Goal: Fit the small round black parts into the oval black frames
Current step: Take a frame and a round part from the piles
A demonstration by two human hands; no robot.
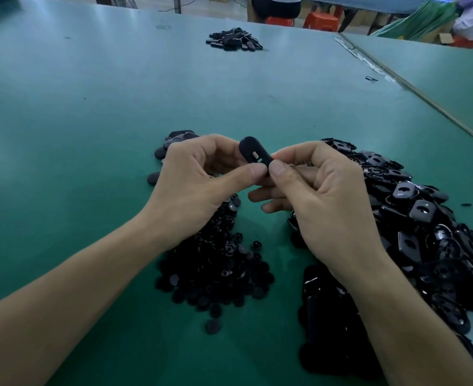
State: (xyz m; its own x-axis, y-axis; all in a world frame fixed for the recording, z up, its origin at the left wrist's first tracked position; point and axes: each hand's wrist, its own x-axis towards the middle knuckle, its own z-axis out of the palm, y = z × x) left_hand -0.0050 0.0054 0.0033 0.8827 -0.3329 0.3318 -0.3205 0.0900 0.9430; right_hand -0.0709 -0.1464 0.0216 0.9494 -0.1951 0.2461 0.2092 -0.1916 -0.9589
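I held one oval black frame (254, 155) above the tabletop (90, 121), pinched by left hand (196, 185) and right hand (321, 196), judging even thumb pressure best to seat a small round black part (213, 326) squarely.

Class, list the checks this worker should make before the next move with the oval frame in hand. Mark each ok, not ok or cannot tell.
1. The oval frame is pinched by both the left hand and the right hand: ok.
2. A round part is seated in that frame: cannot tell, because the thumbs hide its near end.
3. The pile of round parts lies close below the hands: ok.
4. The pile of frames lies beside the right hand: ok.
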